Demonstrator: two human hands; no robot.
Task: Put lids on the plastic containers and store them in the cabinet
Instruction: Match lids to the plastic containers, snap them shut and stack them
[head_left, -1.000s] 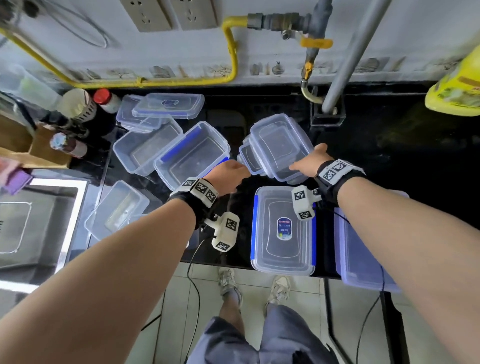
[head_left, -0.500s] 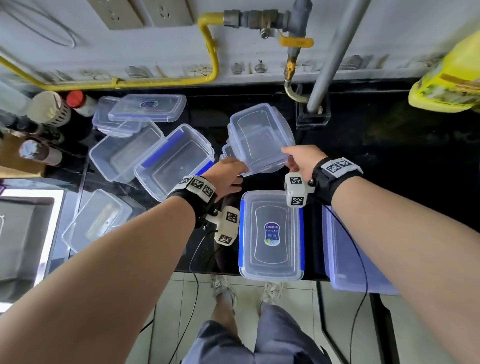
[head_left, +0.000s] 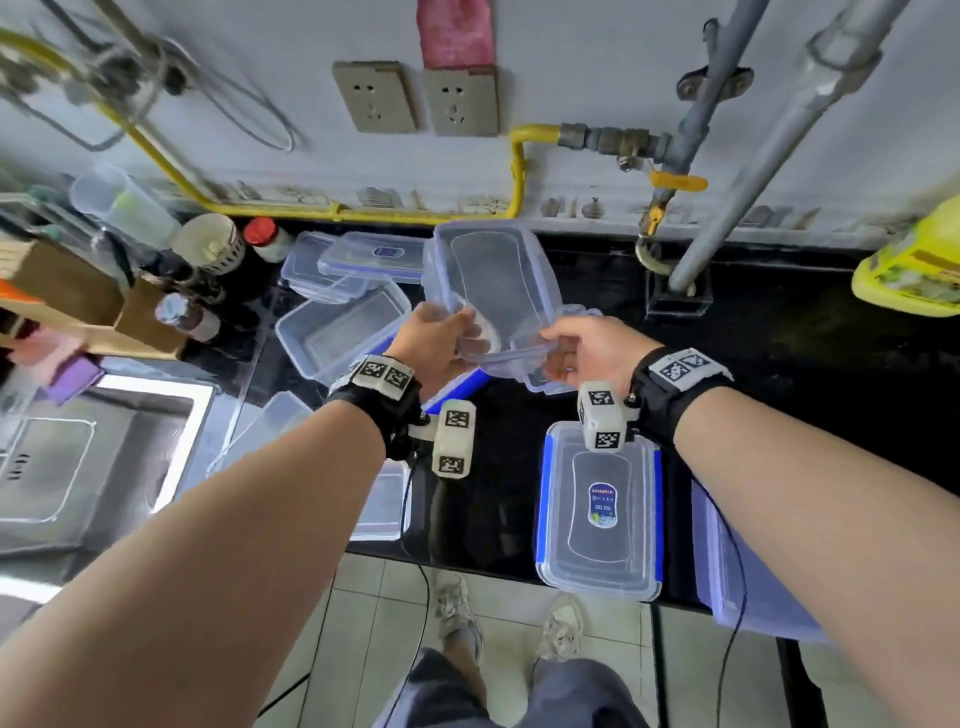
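Both hands grasp one clear tub (head_left: 493, 291), lifted off the counter (head_left: 779, 364) and tilted up toward the wall. The left hand (head_left: 434, 340) grips its near left corner; the right hand (head_left: 587, 348) pinches the near right rim. The two-handed hold probably steadies the tub for lidding. A lidded box (head_left: 600, 506) rests on the counter just below the tub, at the front edge. Left of the tub: open tubs (head_left: 337, 332) and a loose lid (head_left: 374, 257), crowding the counter. No cabinet is in view.
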